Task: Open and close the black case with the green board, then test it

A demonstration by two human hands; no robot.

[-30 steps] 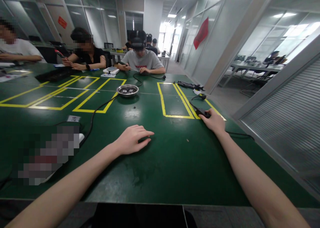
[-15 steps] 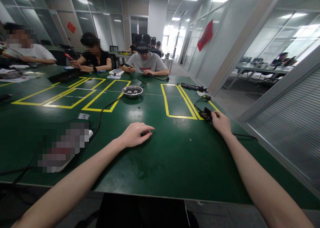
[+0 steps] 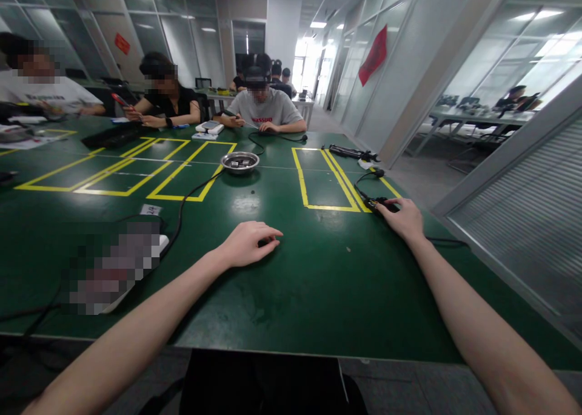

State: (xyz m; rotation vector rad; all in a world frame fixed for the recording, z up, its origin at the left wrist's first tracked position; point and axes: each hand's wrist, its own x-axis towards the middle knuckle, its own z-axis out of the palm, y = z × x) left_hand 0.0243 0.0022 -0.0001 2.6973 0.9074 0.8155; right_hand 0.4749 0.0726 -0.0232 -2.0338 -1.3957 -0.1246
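Note:
My left hand (image 3: 251, 244) rests on the green table (image 3: 282, 306) near its middle, fingers apart and holding nothing. At the right side of the table, my right hand (image 3: 404, 219) has its fingers on a small black object (image 3: 373, 204) with a cable, just past the lower right end of the yellow tape lines. The fingers partly hide that object, and its exact shape cannot be made out. A black cable with a round end (image 3: 378, 173) curls up behind it. A metal bowl (image 3: 240, 162) holding several small metal pieces stands beyond my left hand.
Yellow tape rectangles (image 3: 331, 208) mark the table. A black tripod-like item (image 3: 352, 153) lies at the back right. A blurred-out device (image 3: 113, 272) with cables and a paper label (image 3: 150, 210) are on the left. Several people sit across the table.
My right hand has shifted slightly right, its fingers now lying over the black object, which appears lower and flatter. My left hand has hardly moved. The view has tilted slightly.

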